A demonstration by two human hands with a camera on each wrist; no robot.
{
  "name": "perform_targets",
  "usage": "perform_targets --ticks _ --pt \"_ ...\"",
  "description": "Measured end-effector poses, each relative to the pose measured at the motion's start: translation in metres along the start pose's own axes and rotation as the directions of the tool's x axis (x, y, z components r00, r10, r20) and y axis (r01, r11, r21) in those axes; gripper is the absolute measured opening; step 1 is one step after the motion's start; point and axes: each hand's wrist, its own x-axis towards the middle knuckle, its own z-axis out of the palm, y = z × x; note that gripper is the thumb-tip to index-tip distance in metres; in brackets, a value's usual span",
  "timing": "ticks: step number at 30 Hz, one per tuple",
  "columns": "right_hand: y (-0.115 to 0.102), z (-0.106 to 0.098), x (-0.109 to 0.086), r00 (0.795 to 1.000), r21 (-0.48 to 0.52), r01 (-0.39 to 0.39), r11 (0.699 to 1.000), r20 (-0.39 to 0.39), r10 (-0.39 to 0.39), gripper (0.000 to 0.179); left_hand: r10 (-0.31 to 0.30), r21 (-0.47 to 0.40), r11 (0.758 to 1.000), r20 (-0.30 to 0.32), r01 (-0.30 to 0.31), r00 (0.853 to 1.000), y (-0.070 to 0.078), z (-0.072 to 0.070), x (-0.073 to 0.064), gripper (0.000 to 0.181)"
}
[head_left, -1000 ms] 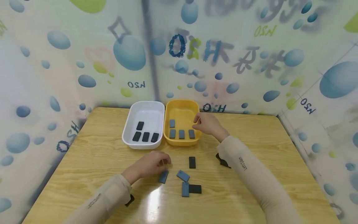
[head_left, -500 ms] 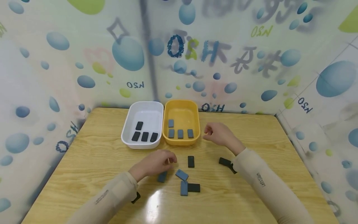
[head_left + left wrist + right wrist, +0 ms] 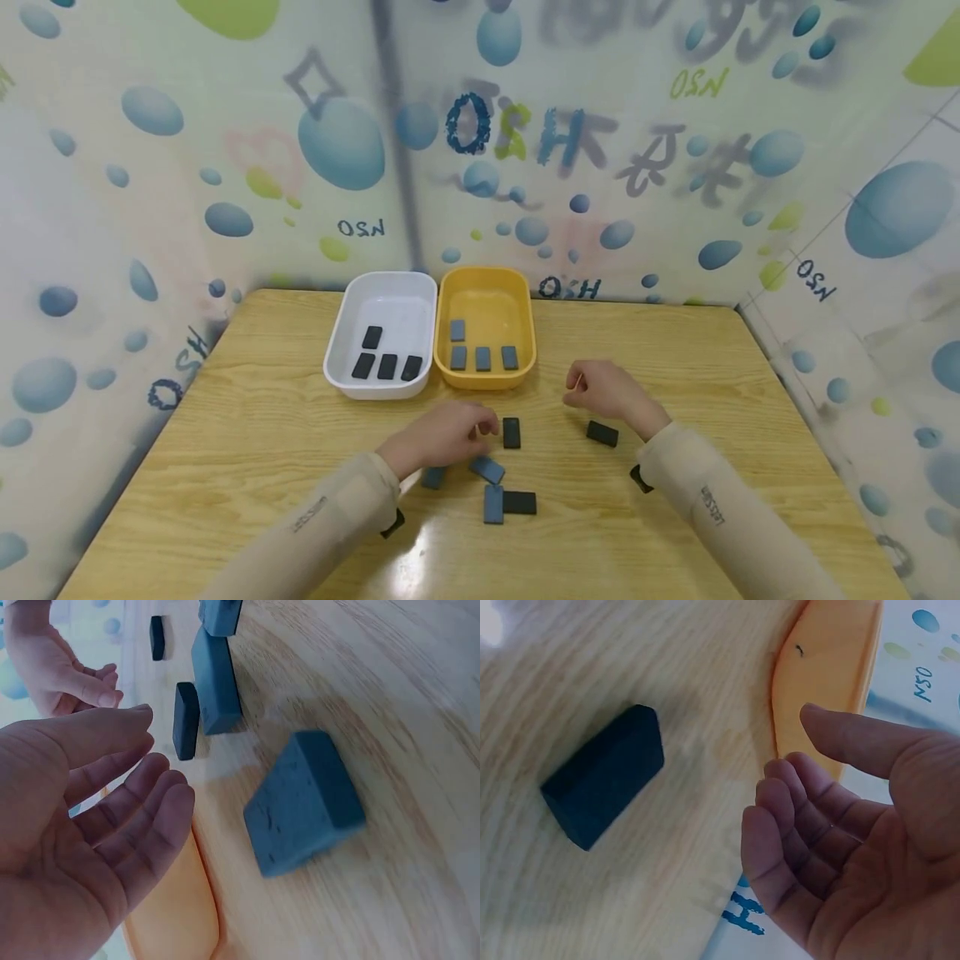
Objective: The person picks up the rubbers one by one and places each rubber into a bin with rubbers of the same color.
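My left hand (image 3: 450,433) hovers beside an upright-lying black block (image 3: 512,432) and overlaps the edge of a blue block (image 3: 487,469). Its fingers bend loosely around nothing, as the left wrist view shows. Another blue block (image 3: 300,802) lies under that wrist. A third blue block (image 3: 493,504) touches a black block (image 3: 520,502) closer to the front. On the right, my right hand (image 3: 609,390) is just behind a black block (image 3: 607,776), thumb apart from the relaxed fingers, holding nothing. All the blocks are small, flat and rectangular.
At the back, a white tray (image 3: 341,367) holds several black blocks. Against its right side stands a yellow tray (image 3: 486,382) with several blue blocks. A patterned wall (image 3: 300,242) rises behind the wooden table (image 3: 225,417). Dark devices (image 3: 641,478) sit on the wrists.
My right hand has drawn back from the yellow tray, to the right and toward the front. My left hand has shifted right, from the left blue block to near the black one.
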Motion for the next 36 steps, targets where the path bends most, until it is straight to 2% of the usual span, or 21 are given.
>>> perform_targets --ticks 9,13,19,23,29,32,36 --pt "0.003 0.006 0.000 1.000 -0.014 -0.007 1.000 0.017 0.007 0.015 -0.012 0.021 1.000 -0.013 0.012 1.000 0.003 0.006 0.011 0.022" --pt "0.002 0.007 -0.001 1.000 -0.014 0.002 1.000 0.010 -0.002 0.014 -0.064 0.048 0.997 -0.045 0.066 0.997 0.004 0.008 0.013 0.026" --pt "0.003 0.007 -0.004 1.000 -0.012 0.006 1.000 0.005 -0.006 0.015 -0.161 0.062 0.984 -0.086 0.166 0.983 0.009 0.013 0.020 0.026" --pt "0.005 0.009 -0.006 1.000 -0.008 0.016 1.000 -0.002 -0.016 0.016 -0.221 0.072 0.972 -0.063 0.225 0.973 0.014 0.016 0.027 0.028" --pt "0.007 0.009 -0.005 1.000 0.013 0.017 1.000 -0.005 -0.017 0.016 -0.276 0.093 0.956 -0.039 0.278 0.960 0.023 0.019 0.037 0.034" --pt "0.008 0.009 -0.005 1.000 0.021 0.018 1.000 -0.005 -0.018 0.016 -0.289 0.087 0.953 -0.032 0.291 0.957 0.027 0.021 0.041 0.035" --pt "0.007 0.009 -0.004 1.000 0.018 0.010 1.000 -0.002 -0.010 0.015 -0.281 0.090 0.955 -0.036 0.283 0.959 0.030 0.025 0.045 0.034"
